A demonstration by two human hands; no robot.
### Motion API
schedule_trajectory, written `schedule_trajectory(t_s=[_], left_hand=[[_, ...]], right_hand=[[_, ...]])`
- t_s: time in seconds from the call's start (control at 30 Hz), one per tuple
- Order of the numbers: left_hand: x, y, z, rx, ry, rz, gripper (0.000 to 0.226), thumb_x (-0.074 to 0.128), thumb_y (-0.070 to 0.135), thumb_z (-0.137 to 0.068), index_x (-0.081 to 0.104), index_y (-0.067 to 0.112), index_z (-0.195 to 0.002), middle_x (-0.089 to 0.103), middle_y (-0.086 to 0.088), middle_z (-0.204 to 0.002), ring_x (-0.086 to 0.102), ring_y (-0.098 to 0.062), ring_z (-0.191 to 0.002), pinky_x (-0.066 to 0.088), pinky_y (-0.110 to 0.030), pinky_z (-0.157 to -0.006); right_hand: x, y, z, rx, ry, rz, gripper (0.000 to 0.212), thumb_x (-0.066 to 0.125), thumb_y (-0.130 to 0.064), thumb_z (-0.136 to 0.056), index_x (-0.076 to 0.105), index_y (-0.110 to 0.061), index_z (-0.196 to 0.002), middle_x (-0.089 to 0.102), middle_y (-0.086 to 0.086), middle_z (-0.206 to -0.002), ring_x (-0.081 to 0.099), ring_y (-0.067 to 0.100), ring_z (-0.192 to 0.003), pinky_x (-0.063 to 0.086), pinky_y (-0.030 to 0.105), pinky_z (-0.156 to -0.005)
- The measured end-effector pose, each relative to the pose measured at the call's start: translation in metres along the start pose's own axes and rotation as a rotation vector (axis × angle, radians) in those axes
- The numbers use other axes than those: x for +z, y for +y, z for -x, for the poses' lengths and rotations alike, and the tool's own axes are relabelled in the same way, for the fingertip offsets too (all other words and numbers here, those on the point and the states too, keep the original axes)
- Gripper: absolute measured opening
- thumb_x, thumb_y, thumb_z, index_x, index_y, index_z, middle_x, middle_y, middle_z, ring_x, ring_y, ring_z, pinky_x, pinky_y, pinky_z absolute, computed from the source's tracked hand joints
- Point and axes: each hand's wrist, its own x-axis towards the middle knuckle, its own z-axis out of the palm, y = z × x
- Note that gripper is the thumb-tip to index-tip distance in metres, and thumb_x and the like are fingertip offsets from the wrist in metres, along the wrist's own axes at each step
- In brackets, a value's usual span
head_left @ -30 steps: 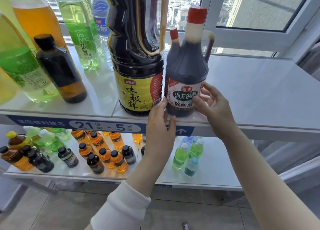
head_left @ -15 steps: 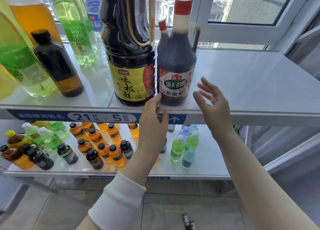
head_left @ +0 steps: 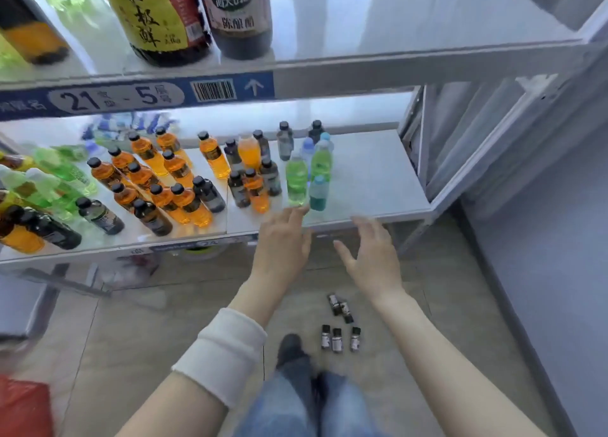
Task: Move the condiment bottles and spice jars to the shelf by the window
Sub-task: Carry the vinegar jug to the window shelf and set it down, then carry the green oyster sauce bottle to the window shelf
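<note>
My left grip (head_left: 283, 242) sits at the centre of the frame, fingers straight and spread wide, holding nothing. Its fingertips overlap the front edge of the lower shelf (head_left: 371, 180), and I cannot tell whether they touch it. My right grip (head_left: 371, 255) hangs just to its right, also wide and empty, with the thumb pointing left. Both are blurred. A white sleeve (head_left: 223, 351) covers the left forearm.

At the top of the frame the big soy sauce bottle (head_left: 154, 18) with the yellow label stands on the upper shelf (head_left: 394, 68). The dark vinegar bottle (head_left: 240, 18) stands just right of it, near the front edge. A blue label strip (head_left: 131, 96) runs along that edge at left.

Small orange bottles (head_left: 177, 173) and green bottles (head_left: 296, 180) crowd the left half of the lower shelf. At lower centre, on the floor (head_left: 131, 321), three spice jars (head_left: 339, 339) stand upright in a row. A few more fallen jars (head_left: 339, 305) lie in a heap just above them.
</note>
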Motion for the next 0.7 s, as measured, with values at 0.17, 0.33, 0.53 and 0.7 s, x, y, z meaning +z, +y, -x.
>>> schedule_trajectory(t_s=[0.17,0.33,0.53,0.7], left_hand=[[0.077,-0.009,0.075,-0.056,-0.349,-0.128,0.050,0.049,0.024,-0.091,0.038,0.014,-0.139,0.050,-0.006,-0.133,0.047,-0.024,-0.121,0.032,-0.032,-0.100],[0.128,-0.016,0.156,0.020,-0.692,-0.230,0.043,0.045,0.021,-0.090,0.041,0.013,-0.132,0.052,-0.008,-0.129,0.050,-0.029,-0.117,0.035,-0.035,-0.095],[0.147,-0.052,0.245,0.178,-0.992,-0.331,0.038,0.041,0.023,-0.093,0.042,0.013,-0.130,0.050,-0.009,-0.133,0.046,-0.030,-0.122,0.034,-0.035,-0.099],[0.145,-0.049,0.310,0.315,-1.163,-0.352,0.039,0.039,0.021,-0.094,0.040,0.015,-0.133,0.049,-0.009,-0.134,0.046,-0.030,-0.122,0.035,-0.036,-0.098]], right_hand=[[0.040,0.045,0.097,0.230,-0.249,0.173,0.063,0.051,-0.041,-0.092,0.028,-0.015,-0.144,0.033,0.006,-0.148,0.021,0.022,-0.142,0.017,0.035,-0.115],[0.079,0.060,0.197,0.492,-0.341,0.146,0.066,0.051,-0.042,-0.092,0.025,-0.013,-0.145,0.033,0.006,-0.148,0.025,0.020,-0.140,0.019,0.035,-0.114],[0.112,0.059,0.308,0.829,-0.324,0.092,0.066,0.049,-0.043,-0.092,0.024,-0.013,-0.145,0.036,0.006,-0.147,0.032,0.024,-0.135,0.027,0.035,-0.110],[0.135,0.034,0.415,1.054,-0.372,0.029,0.065,0.046,-0.045,-0.093,0.024,-0.013,-0.146,0.037,0.006,-0.146,0.034,0.024,-0.133,0.030,0.035,-0.108]])
